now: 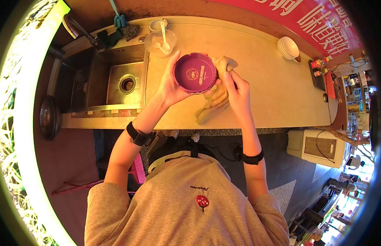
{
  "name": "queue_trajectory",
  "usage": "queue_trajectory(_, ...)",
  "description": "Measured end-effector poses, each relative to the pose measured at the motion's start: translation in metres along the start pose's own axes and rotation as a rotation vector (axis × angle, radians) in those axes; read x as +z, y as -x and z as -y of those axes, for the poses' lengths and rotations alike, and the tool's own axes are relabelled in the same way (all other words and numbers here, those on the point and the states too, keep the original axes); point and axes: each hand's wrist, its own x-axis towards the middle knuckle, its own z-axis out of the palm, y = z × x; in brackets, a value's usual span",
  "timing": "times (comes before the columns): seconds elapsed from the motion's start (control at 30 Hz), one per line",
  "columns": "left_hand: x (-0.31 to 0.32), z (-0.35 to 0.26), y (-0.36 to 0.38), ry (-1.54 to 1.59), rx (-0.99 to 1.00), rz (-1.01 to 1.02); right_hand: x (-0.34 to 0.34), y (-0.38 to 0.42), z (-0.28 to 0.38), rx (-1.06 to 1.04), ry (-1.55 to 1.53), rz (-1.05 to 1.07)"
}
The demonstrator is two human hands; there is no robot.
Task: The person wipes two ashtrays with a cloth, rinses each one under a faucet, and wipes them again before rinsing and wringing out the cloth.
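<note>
View from above of a person standing at a long counter [260, 82]. The left hand [171, 84] is curled around the left side of a purple bowl [195, 73], fingers wrapped over its rim and thumb beneath, holding it tilted above the counter near the middle of the front edge, so that its underside with a pale printed label faces upward. The right hand [236, 88] is closed on a yellowish cloth [215, 96], pressing it against the right side of the bowl; the cloth bunches behind the bowl and hangs down to the counter surface just inside the front edge. Each wrist carries a dark band. At the left end of the counter a steel sink [116, 82] is set in, its round drain showing, with a tap [78, 29] at its far left corner. Along the far edge, just beside the sink, lie a dark scouring pad [131, 30] and a green brush [119, 18]. Next to these, near the far edge, stands a clear plastic container [159, 41] with a white spoon [164, 37] in it. Towards the right end, well apart from the hands, is a stack of white bowls [288, 48], and at the far right corner a cluster of small bottles [319, 65]. A red banner [313, 20] with white characters hangs behind the counter.
</note>
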Motion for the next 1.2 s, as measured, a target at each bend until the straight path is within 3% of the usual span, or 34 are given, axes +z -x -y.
queue_trajectory(0.07, -0.004, 0.0, 0.001, -0.023, 0.013, -0.059, 0.002, 0.001, -0.001, -0.046, 0.039, 0.003)
queue_trajectory(0.17, 0.008, 0.012, 0.0, 0.057, 0.174, -0.401, 0.013, 0.005, -0.005, -0.118, 0.059, -0.048)
queue_trajectory(0.37, 0.006, 0.009, 0.005, 0.051, 0.128, -0.326, 0.014, 0.008, -0.004, -0.125, 0.069, -0.071)
queue_trajectory(0.5, 0.006, -0.005, 0.003, -0.145, 0.2, -0.344, 0.013, 0.017, -0.001, -0.199, 0.029, -0.027)
queue_trajectory(0.7, 0.021, -0.006, -0.001, -0.43, 0.312, -0.471, 0.015, 0.015, 0.001, -0.091, 0.107, -0.093)
queue_trajectory(0.9, 0.027, 0.01, -0.003, -0.338, 0.377, -0.437, 0.026, 0.013, -0.003, -0.213, 0.114, -0.311)
queue_trajectory(1.0, 0.02, 0.014, -0.007, -0.272, 0.417, -0.435, 0.03, 0.011, 0.002, -0.028, 0.017, -0.358)
queue_trajectory(1.2, 0.027, 0.011, -0.004, -0.258, 0.378, -0.342, 0.034, 0.004, 0.0, 0.016, -0.386, -0.492)
